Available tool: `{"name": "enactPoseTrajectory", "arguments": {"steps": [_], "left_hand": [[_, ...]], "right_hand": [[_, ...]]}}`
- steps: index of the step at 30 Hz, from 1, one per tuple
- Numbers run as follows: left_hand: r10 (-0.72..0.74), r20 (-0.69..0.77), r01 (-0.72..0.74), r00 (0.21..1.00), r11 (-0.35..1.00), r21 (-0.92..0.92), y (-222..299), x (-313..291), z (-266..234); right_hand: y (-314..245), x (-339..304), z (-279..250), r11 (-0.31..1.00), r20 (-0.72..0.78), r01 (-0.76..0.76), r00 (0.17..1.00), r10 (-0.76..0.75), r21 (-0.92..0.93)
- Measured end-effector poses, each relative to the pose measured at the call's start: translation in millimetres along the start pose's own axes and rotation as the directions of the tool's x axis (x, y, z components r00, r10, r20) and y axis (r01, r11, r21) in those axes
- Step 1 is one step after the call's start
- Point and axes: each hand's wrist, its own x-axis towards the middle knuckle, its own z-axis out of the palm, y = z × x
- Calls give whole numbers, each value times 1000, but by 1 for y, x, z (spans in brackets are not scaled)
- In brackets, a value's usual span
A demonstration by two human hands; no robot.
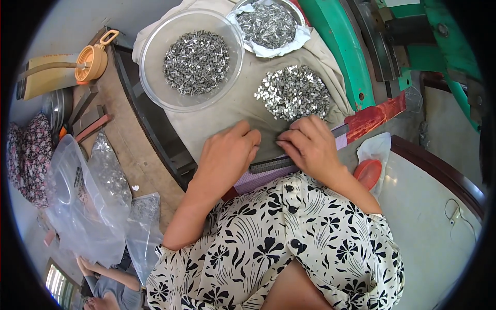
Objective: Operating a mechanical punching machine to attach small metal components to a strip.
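Note:
My left hand (230, 155) is closed, fingers curled and thumb pressed in, low over a grey-beige cloth (206, 124). Across a small gap, my right hand (311, 145) has thumb and fingertips pinched together. Whatever either hand holds is too small or hidden to make out. Just beyond the right hand lies a loose pile of small shiny metal pieces (295, 93). A large clear plastic bowl (152, 77) farther off holds many small grey metal parts (196, 62). Behind the pile, a lined metal bowl (302, 41) contains slim silvery pieces (266, 25).
Green machine frame (330, 46) stands at the far right. A dark ridged strip (271, 164) borders the cloth's near edge. Left, a wooden bench (137, 155) carries clear plastic bags (85, 201) and an orange round container (92, 63). A red dish (368, 173) lies right. Another person's arm (111, 274) shows lower left.

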Motion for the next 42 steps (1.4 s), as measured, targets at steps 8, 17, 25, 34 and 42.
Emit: {"name": "enactPoseTrajectory", "arguments": {"steps": [8,17,25,34,42], "left_hand": [[1,20,-1,1000,1000,-9,0,-5,-3],[159,-192,-150,968,987,61,34,26,-45],[393,-489,-216,779,900,379,20,119,-72],[364,-372,-288,854,926,244,27,84,-60],[389,-241,-312,889,901,303,18,46,-19]], "right_hand": [[-5,4,-3,998,133,28,991,-20,-63],[-8,-4,-7,990,257,26,966,11,-140],[5,14,-34,998,-30,-50,998,49,-26],[35,104,-63,963,-302,102,937,-178,-250],[61,143,-30,946,-282,180,924,-257,-270]]}}
